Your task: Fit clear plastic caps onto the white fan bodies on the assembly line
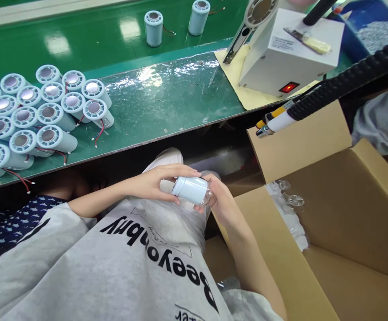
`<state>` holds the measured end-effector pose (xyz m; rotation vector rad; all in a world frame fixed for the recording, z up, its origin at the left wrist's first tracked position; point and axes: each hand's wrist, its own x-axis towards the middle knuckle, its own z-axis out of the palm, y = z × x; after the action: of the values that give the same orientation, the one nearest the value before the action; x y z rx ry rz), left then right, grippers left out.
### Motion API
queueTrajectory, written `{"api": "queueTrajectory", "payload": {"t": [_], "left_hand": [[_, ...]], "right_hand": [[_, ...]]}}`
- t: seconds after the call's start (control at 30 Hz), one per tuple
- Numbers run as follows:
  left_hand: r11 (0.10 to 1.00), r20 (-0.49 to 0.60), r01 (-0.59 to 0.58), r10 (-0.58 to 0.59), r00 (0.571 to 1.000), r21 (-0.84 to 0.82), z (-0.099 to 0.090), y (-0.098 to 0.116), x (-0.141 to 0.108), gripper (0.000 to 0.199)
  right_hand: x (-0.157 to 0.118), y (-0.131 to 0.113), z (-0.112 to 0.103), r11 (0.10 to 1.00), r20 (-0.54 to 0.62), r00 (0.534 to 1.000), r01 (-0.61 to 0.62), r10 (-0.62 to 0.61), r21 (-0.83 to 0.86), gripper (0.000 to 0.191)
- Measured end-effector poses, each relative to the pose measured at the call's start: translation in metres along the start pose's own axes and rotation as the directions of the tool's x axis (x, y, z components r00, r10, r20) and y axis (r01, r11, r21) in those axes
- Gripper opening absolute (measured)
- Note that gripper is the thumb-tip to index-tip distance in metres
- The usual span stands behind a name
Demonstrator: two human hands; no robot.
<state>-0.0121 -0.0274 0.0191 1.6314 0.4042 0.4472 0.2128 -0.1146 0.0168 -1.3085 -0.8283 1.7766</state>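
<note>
Above my lap, both hands are around a light blue cylinder (191, 190) lying nearly on its side. My left hand (150, 182) is closed on its left end, with fingers along the top and the thumb below. A whitish piece (167, 186) shows between that hand and the cylinder; I cannot tell what it is. On the right end sits a clear plastic cover (208, 194), and my right hand (221, 198) grips it there. Some right fingertips are hidden behind the cylinder.
Many similar cylinders (48, 113) with red and black wires stand on the bench (167, 98) at left. Two cylinders (154, 31) are farther back. A white box (290, 53) with a lit red switch is at right. Below it, an open carton (344, 214) holds clear plastic pieces. A black hose (347, 84) crosses above.
</note>
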Motion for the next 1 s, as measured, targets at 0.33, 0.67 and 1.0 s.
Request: {"api": "queueTrajectory", "payload": {"t": [0.33, 0.67, 1.0], "left_hand": [[0.994, -0.011, -0.106, 0.106, 0.994, 0.021, 0.001, -0.007, 0.000, 0.066], [0.993, -0.076, 0.105, -0.109, 0.991, -0.045, 0.004, 0.009, -0.004, 0.067], [0.993, 0.010, 0.084, -0.083, 0.996, -0.086, 0.001, 0.009, -0.002, 0.076]], "right_hand": [[0.002, -0.005, 0.007, 0.984, 0.116, 0.981, -0.163, 0.154, 0.070, 0.073], [-0.004, 0.013, -0.002, 0.947, 0.062, 0.973, 0.230, -0.221, -0.224, 0.087], [-0.014, 0.013, -0.014, 0.655, 0.146, 0.790, 0.583, -0.595, -0.481, 0.050]]}}
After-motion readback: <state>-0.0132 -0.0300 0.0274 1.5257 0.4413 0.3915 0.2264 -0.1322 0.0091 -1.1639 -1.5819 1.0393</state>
